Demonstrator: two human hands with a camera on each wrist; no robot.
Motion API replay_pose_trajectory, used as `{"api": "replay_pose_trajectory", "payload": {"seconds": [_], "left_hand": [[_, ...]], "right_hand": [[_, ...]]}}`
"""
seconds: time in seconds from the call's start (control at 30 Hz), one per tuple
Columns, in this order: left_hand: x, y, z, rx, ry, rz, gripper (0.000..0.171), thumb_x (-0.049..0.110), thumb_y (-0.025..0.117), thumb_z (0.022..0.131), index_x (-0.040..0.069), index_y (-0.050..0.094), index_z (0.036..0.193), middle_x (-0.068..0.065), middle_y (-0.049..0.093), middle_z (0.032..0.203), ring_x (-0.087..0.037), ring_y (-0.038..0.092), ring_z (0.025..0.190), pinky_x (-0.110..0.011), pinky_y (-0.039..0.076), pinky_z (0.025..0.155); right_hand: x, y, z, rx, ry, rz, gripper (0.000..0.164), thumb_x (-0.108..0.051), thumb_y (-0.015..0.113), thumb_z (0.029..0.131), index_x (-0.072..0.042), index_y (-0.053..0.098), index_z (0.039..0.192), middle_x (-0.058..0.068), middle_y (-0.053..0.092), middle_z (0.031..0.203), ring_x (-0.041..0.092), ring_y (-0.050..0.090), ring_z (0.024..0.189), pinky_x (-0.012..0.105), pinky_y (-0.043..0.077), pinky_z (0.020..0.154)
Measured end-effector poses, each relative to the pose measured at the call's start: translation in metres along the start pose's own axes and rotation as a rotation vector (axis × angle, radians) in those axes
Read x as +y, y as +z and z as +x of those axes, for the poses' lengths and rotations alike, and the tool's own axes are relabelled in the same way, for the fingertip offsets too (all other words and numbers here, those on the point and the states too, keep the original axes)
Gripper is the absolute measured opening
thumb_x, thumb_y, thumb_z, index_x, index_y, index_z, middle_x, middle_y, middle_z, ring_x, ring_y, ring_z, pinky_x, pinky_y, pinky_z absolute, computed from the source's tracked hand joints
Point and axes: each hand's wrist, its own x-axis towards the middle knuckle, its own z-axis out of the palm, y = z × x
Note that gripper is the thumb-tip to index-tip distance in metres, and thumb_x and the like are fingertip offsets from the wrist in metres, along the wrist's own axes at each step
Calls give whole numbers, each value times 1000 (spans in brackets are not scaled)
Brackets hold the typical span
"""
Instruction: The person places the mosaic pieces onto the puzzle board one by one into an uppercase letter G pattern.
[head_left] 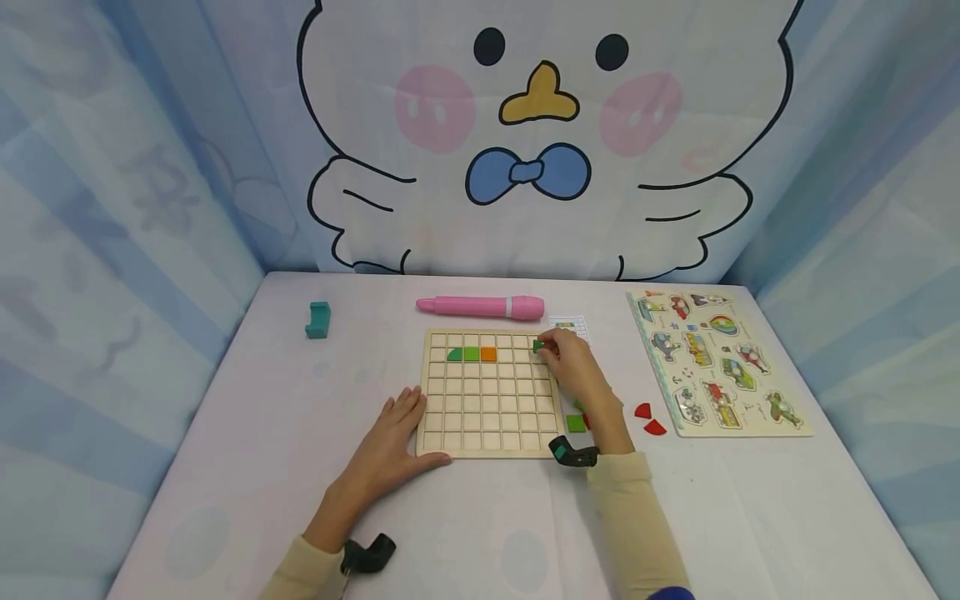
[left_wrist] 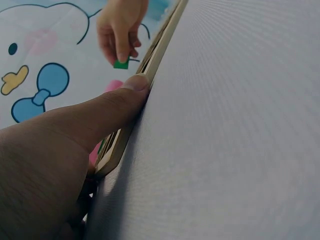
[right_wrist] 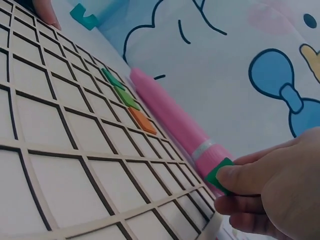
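Note:
A wooden grid board point(head_left: 491, 422) lies flat on the table. In its upper rows sit a curved dark green tile point(head_left: 455, 355), a light green square tile point(head_left: 471, 354) and an orange tile point(head_left: 489, 354). My left hand point(head_left: 386, 450) rests at the board's near left corner, its thumb against the near edge and its fingers along the left side. My right hand point(head_left: 577, 367) pinches a green tile point(right_wrist: 219, 172) between thumb and fingers, over the board's far right corner. The fingers partly cover that tile.
A pink pen-shaped thing point(head_left: 480, 307) lies behind the board, with a printed card point(head_left: 568, 323) beside it. Far left stands a teal block point(head_left: 318, 320). A picture puzzle board point(head_left: 712, 362) lies at right. Near my right wrist are red pieces point(head_left: 655, 427) and a green square point(head_left: 575, 423).

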Motion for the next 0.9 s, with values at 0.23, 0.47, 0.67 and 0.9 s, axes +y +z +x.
{"api": "replay_pose_trajectory", "payload": {"seconds": [0.23,0.47,0.67,0.9], "left_hand": [[1,0,0,14,12,-3,103,57,77,80,-5,37,151,-19,35,161,-34,26,153,-51,21,127],[1,0,0,1,4,5,103,59,76,80,-4,36,152,-17,34,162,-33,24,154,-49,19,128],[0,-1,0,-19,-1,17,105,63,74,81,-3,34,153,-16,32,163,-31,23,155,-48,18,129],[0,0,0,-19,-14,20,105,63,73,81,-2,34,153,-15,32,163,-30,22,155,-48,17,129]], "right_hand": [[-4,17,2,-26,-19,38,23,-16,60,102,-4,64,120,10,65,105,22,60,94,36,54,82],[-10,29,5,3,-66,11,21,-15,61,101,-4,65,117,10,66,105,21,60,92,35,54,81],[-17,37,5,27,-80,0,19,-17,63,100,-6,67,114,9,68,104,21,61,91,37,56,82],[-22,42,6,57,-98,-16,16,-17,64,99,-6,68,111,9,71,103,22,64,91,39,57,81]]}}
